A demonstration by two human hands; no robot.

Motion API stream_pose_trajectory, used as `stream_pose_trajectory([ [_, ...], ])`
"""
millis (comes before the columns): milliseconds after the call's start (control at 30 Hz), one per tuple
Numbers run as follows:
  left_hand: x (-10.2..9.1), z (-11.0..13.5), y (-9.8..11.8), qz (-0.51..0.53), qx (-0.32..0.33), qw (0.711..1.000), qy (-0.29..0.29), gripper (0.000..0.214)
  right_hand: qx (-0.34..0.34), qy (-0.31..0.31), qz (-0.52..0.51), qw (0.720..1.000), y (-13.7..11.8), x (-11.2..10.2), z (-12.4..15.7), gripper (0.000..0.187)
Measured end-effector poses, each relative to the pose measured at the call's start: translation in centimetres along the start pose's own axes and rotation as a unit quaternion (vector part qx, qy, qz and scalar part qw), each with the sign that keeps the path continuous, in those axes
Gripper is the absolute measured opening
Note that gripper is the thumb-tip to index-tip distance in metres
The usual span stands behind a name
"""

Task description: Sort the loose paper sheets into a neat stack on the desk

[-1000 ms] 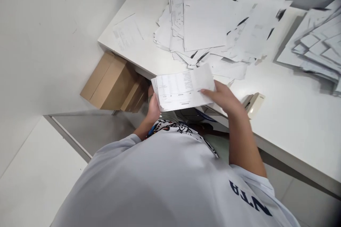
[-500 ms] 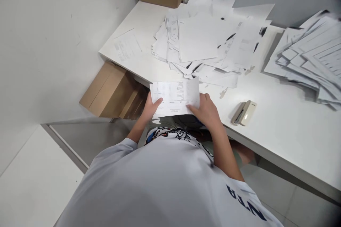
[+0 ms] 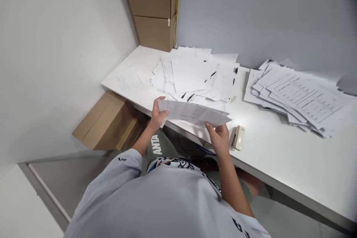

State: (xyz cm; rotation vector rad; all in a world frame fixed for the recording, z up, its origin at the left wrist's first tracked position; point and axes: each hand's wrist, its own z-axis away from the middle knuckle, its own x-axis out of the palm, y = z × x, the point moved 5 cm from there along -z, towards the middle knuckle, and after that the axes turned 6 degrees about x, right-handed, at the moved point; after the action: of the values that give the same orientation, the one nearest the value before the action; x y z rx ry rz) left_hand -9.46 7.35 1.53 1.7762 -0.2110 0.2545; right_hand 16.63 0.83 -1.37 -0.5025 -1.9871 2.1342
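Note:
I hold a thin stack of printed sheets flat over the front edge of the white table. My left hand grips its left end with the thumb on top. At the near right corner of the sheets, my right hand pinches them from below. A beige stapler lies on the table just right of my right hand.
A loose heap of papers covers the table's back left, and a second fanned pile lies at the right. Cardboard boxes stand in the back corner. More flat boxes sit on the floor under the table's left end.
The sheets have tipped from facing me to lying nearly flat and have moved out over the table edge. My view has lifted, showing more wall and boxes.

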Motion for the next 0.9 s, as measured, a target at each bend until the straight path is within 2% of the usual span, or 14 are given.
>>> stream_pose_trajectory([
  [100, 0.2, -1.1, -1.8, 0.031, 0.055, 0.998, 0.012, 0.063, -0.008, 0.001, -0.029, 1.0, 0.3, 0.2, 0.4, 0.047],
  [233, -0.2, -1.0, -3.3, 0.026, 0.061, 0.997, 0.033, 0.059, 0.005, 0.011, -0.046, 0.999, 1.2, 1.0, 1.2, 0.046],
  [433, 0.0, -1.2, -1.6, -0.048, 0.105, 0.992, 0.047, 0.045, -0.045, 0.063, -0.06, 0.995, 0.3, 1.0, 1.6, 0.039],
  [533, 0.5, -1.4, -1.4, -0.041, 0.127, 0.991, 0.002, 0.048, -0.065, 0.022, -0.042, 0.997, -0.2, 1.0, 1.2, 0.031],
  [633, 0.5, -0.8, -1.8, -0.058, 0.108, 0.992, -0.033, 0.046, -0.061, -0.017, -0.026, 0.998, -0.3, 0.8, 1.0, 0.026],
  [733, 0.0, 0.0, -2.3, -0.073, 0.093, 0.993, -0.007, 0.038, -0.055, -0.007, -0.024, 0.998, 0.3, 0.3, 1.1, 0.024],
  [833, -0.2, 0.2, -2.6, -0.068, 0.072, 0.994, 0.034, 0.027, -0.036, 0.023, -0.014, 0.999, 1.4, 0.3, 1.3, 0.031],
  [900, 0.0, 0.2, -2.9, -0.063, 0.042, 0.997, 0.033, 0.021, -0.025, 0.025, -0.009, 0.999, 2.0, 0.6, 1.3, 0.035],
])
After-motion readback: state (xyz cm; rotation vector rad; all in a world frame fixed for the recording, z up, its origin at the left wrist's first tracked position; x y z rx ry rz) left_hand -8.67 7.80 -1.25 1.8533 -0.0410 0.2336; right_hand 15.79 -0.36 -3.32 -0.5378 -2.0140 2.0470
